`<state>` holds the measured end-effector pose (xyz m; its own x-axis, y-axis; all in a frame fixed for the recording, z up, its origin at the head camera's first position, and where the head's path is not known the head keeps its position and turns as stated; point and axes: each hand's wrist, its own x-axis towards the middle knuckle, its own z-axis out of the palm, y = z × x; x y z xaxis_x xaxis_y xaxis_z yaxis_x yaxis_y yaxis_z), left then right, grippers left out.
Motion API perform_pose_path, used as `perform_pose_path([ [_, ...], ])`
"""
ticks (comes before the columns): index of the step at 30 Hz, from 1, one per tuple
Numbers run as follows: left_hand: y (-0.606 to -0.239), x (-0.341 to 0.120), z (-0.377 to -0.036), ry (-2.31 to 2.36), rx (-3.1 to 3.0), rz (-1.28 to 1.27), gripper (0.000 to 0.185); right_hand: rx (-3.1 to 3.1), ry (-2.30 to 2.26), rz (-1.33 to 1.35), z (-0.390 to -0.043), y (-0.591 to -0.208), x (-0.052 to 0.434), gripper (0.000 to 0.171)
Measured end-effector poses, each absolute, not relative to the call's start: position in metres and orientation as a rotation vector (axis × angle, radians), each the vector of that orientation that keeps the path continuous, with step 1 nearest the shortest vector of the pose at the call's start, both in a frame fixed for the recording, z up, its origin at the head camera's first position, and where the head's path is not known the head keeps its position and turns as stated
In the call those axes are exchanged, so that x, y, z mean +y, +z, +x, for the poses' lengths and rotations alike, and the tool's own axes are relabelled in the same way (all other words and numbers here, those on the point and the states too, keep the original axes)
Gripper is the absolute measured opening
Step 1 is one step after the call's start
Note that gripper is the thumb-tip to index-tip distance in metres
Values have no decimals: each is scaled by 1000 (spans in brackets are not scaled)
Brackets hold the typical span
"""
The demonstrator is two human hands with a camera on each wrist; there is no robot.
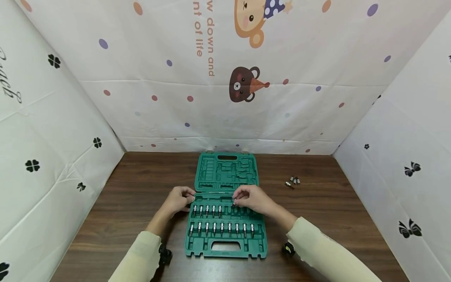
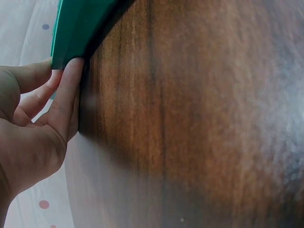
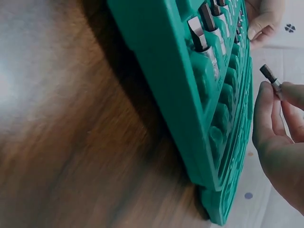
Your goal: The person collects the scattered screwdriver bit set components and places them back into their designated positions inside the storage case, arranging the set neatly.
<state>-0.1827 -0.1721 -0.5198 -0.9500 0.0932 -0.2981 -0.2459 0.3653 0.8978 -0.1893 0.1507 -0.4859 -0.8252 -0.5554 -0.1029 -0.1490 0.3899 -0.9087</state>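
Note:
A green tool case (image 1: 202, 246) lies unfolded, with bit sockets set in two rows. The front row of bit sockets (image 1: 222, 229) runs across the case; the back row (image 1: 207, 211) fills only its left part. My right hand (image 1: 251, 197) is over the right part of the back row. Between thumb and fingertips it pinches a bit socket (image 3: 269, 75), its dark tip pointing away from the fingers. At the case's left edge is my left hand (image 1: 177, 200), thumb on one side and fingers on the other, gripping the green wall (image 2: 71, 38).
Several loose bit sockets (image 1: 295, 181) lie on the brown wooden table (image 1: 148, 172), right of the case. The case lid (image 1: 211, 172) lies folded back toward the printed cloth wall (image 1: 158, 117). Further cloth walls flank the table left and right.

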Motion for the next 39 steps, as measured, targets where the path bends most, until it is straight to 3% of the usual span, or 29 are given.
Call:
perform_pose_path([
  [28, -522, -173, -186, 1600, 2321, -145, 16, 2535, -861, -942, -188, -487, 114, 5],
  [39, -522, -173, -185, 1595, 2327, -133, 17, 2555, -824, -891, -189, -487, 108, 4],
])
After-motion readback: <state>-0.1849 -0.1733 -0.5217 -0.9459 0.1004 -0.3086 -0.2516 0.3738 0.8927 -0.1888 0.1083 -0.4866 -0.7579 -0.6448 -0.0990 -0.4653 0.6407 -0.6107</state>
